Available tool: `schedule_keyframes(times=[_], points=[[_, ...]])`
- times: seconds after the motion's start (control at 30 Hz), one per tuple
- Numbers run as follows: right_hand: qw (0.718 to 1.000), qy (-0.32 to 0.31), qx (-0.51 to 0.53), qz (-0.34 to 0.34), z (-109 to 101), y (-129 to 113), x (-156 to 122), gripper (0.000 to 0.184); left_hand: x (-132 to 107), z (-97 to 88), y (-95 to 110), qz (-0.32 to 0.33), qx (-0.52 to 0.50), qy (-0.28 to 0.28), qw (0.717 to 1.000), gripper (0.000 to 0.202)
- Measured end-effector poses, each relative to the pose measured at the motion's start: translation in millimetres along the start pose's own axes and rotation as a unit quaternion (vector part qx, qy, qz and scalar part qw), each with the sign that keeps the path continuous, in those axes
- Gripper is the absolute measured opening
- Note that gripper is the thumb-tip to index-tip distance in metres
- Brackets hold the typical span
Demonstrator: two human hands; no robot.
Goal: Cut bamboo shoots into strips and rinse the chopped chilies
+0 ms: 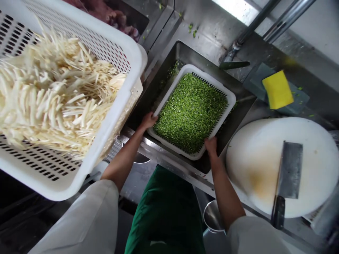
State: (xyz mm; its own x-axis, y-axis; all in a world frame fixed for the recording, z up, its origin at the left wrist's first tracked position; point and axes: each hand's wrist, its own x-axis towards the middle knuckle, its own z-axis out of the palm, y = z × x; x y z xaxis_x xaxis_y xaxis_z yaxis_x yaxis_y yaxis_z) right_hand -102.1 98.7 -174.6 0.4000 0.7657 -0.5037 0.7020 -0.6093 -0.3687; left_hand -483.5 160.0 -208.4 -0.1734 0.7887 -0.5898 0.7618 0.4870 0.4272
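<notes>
Chopped green vegetable pieces [190,109] fill a white slotted basket [230,97] that sits over the steel sink [238,114]. My left hand [148,120] is closed on the basket's left rim. At the near right corner, my right hand [211,144] grips the same rim. Both sets of fingers are partly hidden behind the rim. Whether the basket rests on the sink's bottom or is held above it, I cannot tell.
On the left stands a large white basket [135,70] of pale cut strips [66,95]. A cleaver [291,169] lies on a round white chopping block [246,158] at right. Behind are a yellow sponge [278,90] and a faucet [233,53]. Reddish meat [106,14] is at the upper left.
</notes>
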Motion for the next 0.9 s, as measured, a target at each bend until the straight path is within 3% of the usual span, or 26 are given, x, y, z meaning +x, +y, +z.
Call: schedule_keyframes(times=[0.13,0.27,0.4,0.6,0.9], points=[[0.998,-0.016,-0.020,0.050,-8.0,11.1,-1.7,0.030,-12.4,-20.7,14.2,-0.006,-0.005,0.034,0.999,0.035],[0.999,-0.004,-0.038,0.023,-37.1,9.3,-13.0,0.025,-33.0,-44.6,28.1,-0.032,0.037,0.077,0.996,0.037],[0.999,0.029,-0.037,0.005,-53.6,6.6,-38.0,0.027,-51.4,-63.5,38.6,-0.043,0.064,0.076,0.994,0.036],[0.995,0.095,0.041,0.012,-76.0,6.7,-70.2,0.034,-71.5,-68.6,48.3,-0.027,0.030,0.073,0.996,0.030],[0.980,0.128,0.153,0.013,-144.1,5.4,-107.3,0.020,-111.3,-90.1,75.5,0.013,-0.077,0.061,0.995,0.033]])
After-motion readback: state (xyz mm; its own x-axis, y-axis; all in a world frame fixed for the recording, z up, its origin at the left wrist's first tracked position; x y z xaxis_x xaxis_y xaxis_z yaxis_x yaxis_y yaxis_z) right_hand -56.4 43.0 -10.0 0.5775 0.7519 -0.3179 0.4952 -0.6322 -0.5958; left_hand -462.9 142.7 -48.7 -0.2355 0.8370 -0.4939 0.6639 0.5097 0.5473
